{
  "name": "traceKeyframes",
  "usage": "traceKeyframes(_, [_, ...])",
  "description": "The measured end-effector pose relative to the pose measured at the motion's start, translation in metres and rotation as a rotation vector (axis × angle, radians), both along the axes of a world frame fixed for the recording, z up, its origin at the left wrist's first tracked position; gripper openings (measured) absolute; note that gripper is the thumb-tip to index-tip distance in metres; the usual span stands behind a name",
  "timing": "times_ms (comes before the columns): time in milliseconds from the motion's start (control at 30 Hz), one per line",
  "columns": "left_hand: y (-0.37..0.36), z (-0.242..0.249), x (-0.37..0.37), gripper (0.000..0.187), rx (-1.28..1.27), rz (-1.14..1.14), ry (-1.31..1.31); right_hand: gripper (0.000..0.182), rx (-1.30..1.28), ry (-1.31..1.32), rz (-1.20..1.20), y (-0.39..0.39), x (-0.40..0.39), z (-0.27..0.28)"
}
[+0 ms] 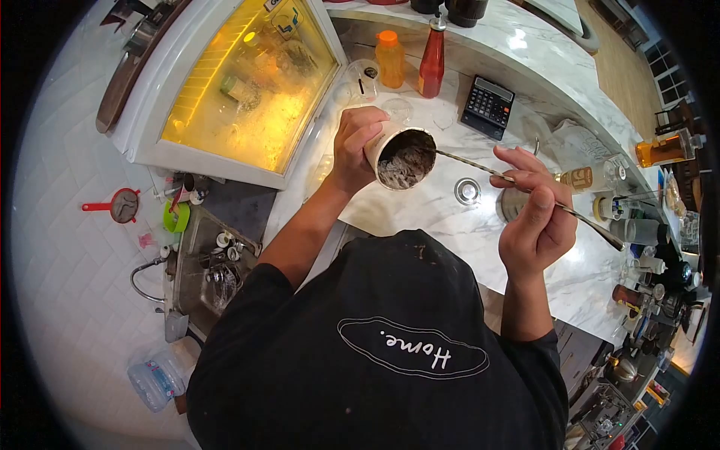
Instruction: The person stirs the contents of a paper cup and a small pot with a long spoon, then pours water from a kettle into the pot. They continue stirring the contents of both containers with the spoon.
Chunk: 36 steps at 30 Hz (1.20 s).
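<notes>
My left hand (354,150) is wrapped round a white paper cup (377,144), tilted so its mouth faces me. Inside it, ice-like, greyish-brown contents (405,165) show, with a dark coating on the wall. Between the fingers and thumb of my right hand (536,214) is a long twisted bar spoon (469,163). One end of the bar spoon reaches to the cup's mouth; the other, wider end points down to the right. Whether its tip touches the contents is hard to tell.
On the marble counter (420,214) stand an orange-capped bottle (390,60), a red sauce bottle (432,64), a calculator (487,107) and a round metal fitting (467,191). A lit glass-front fridge (247,82) is at left, above a sink (191,262). Jars and a syrup bottle (664,150) line the right.
</notes>
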State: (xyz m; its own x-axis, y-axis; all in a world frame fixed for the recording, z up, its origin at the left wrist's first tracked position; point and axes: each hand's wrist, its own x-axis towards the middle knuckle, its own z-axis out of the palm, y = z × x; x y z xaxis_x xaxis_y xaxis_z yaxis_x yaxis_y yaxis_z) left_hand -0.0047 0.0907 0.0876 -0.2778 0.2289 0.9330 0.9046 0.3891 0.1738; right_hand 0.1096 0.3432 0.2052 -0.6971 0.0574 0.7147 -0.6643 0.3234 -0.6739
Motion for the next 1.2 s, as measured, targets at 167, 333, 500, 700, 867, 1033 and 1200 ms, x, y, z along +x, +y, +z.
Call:
traceKeyframes(167, [0.000,0.005,0.002,0.079,-0.032,-0.023,-0.004,0.033,0.062,0.070,-0.041,0.002,0.001,0.008])
traceKeyframes(333, [0.000,0.003,0.003,0.077,-0.008,0.001,-0.002,0.025,-0.064,0.047,-0.090,-0.005,0.005,0.009])
traceKeyframes(500, [-0.001,0.002,0.006,0.073,-0.050,-0.015,0.027,0.025,-0.040,-0.028,-0.159,-0.012,0.004,0.015])
traceKeyframes(700, [0.001,0.009,0.003,0.068,-0.058,-0.025,0.077,0.023,-0.094,-0.127,-0.129,-0.020,-0.001,0.021])
traceKeyframes(867, [0.001,0.009,0.005,0.071,-0.031,-0.022,0.070,0.024,-0.188,-0.120,-0.083,-0.016,-0.007,0.013])
traceKeyframes(1033, [-0.001,0.007,0.005,0.075,-0.010,-0.010,0.085,0.031,-0.291,-0.212,-0.049,-0.007,-0.005,-0.002])
traceKeyframes(1200, [-0.002,0.003,0.004,0.076,0.006,-0.020,0.035,0.030,-0.480,-0.243,-0.063,-0.011,-0.003,-0.021])
